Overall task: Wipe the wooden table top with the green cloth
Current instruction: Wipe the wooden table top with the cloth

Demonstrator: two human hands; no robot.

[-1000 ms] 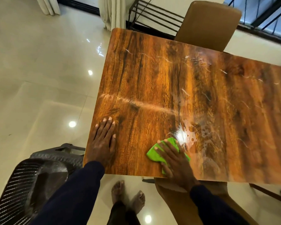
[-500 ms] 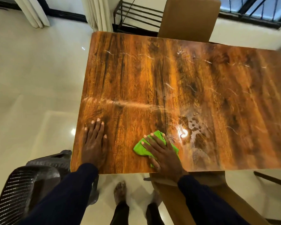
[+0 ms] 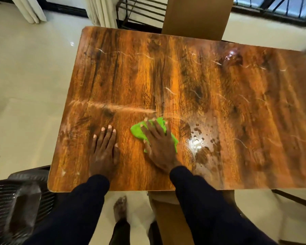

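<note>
The glossy wooden table top (image 3: 193, 82) fills the middle of the view, streaked with faint smears. A bright green cloth (image 3: 137, 131) lies crumpled on its near half, and my right hand (image 3: 160, 145) presses flat on it, fingers spread, covering most of it. Just right of the cloth sit water droplets and a wet glare patch (image 3: 198, 142). My left hand (image 3: 103, 151) rests palm down on the bare wood to the left of the cloth, fingers apart and holding nothing. A pale wiped streak (image 3: 111, 107) runs across the wood beyond both hands.
A tan chair back (image 3: 196, 16) stands at the table's far edge, another tan chair (image 3: 173, 221) under the near edge. A dark woven plastic chair (image 3: 14, 207) sits at the lower left. Shiny cream floor tiles (image 3: 25, 82) lie left; a metal rack (image 3: 140, 11) and curtains behind.
My right hand has slid the green cloth away from the near edge and leftward, closer to my left hand. The view has shifted so the table sits further right and lower.
</note>
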